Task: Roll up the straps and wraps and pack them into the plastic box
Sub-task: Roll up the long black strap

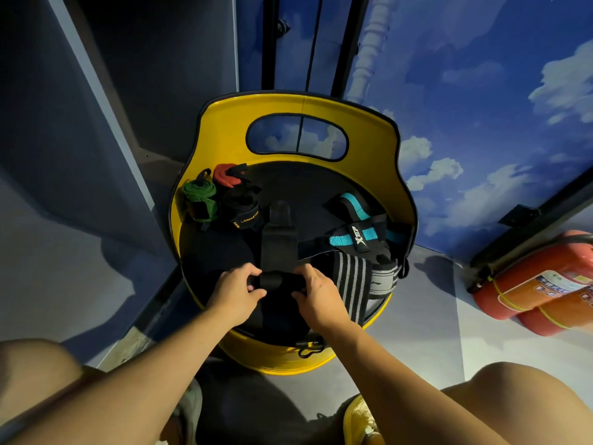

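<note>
Gripping the black strap's [278, 252] rolled end (roll lying crosswise) — left hand [236, 292], right hand [316, 295] — tail pointing away.

Red extinguisher [542, 281] cut off at right edge; label prob. unreadable.

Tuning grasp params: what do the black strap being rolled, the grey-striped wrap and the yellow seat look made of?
Black strap: matte woven webbing, probably nylon; lies flat, rolls tight between left hand and right hand.
Grey-striped wrap: ribbed knit, likely elastic; fine ribs along the stripes.
Yellow seat: smooth moulded shell, probably plastic; even sheen, cut-out handle.
</note>
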{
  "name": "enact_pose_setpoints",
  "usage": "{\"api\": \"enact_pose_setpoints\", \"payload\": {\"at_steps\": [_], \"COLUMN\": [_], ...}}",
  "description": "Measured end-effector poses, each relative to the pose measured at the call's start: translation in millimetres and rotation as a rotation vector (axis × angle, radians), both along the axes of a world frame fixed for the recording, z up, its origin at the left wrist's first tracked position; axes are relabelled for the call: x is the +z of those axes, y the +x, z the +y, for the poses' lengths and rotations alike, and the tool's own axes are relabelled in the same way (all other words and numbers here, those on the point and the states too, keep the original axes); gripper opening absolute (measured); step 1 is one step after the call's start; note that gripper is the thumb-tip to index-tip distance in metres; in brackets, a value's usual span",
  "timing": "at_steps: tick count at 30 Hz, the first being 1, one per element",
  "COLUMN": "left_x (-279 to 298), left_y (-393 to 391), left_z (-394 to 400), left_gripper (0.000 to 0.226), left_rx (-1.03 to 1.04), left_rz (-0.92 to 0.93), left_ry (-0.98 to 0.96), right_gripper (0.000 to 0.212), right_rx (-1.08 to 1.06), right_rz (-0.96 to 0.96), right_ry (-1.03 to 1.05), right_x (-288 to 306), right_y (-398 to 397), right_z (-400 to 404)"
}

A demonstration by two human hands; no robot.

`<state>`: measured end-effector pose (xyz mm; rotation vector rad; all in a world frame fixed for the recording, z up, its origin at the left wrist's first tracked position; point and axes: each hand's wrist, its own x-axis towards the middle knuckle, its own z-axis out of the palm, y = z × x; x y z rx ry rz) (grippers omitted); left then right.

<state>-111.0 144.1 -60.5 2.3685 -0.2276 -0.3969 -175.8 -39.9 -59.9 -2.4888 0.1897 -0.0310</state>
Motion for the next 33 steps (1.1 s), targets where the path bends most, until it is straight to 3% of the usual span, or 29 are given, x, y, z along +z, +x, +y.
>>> {"api": "enact_pose_setpoints", "payload": {"at_steps": [10, 15, 22, 25, 29, 33], "left_x": [4.3, 0.3, 7.3, 8.6, 12.3, 12.5], "left_y": [20.9, 23.3, 15.0, 9.9, 1.4, -9.0], "left_z": [0.1, -12.6, -24.2, -26.6, -26.1, -24.5], "left_gripper": [0.043, 0.043, 0.023, 0.027, 0.045, 0.050], "left_rx": [-0.106, 0.027, 0.336, 0.359, 0.343, 0.300], "left_rz": [0.083, 0.063, 0.032, 0.001, 0.063, 0.046], "left_ry": [0.123, 0.082, -0.166, -0.160, -0.164, -0.132], "right_gripper": [0.040, 0.041, 0.019, 0.024, 0.050, 0.053], "right_rx": [0.048, -0.032, -0.195, -0.167, -0.119, -0.145], "right_rz": [0.051, 0.034, -0.014, -0.020, 0.080, 0.096], "right_ry": [-0.010, 0.024, 0.125, 0.126, 0.122, 0.101], "right_x": [0.4, -1.2, -2.1, 0.6, 5.8, 5.1], "right_y": [11.5, 22.8, 24.3, 21.6, 15.3, 6.4], "right_z": [-3.2, 0.0, 4.5, 8.1, 7.0, 11.4]}}
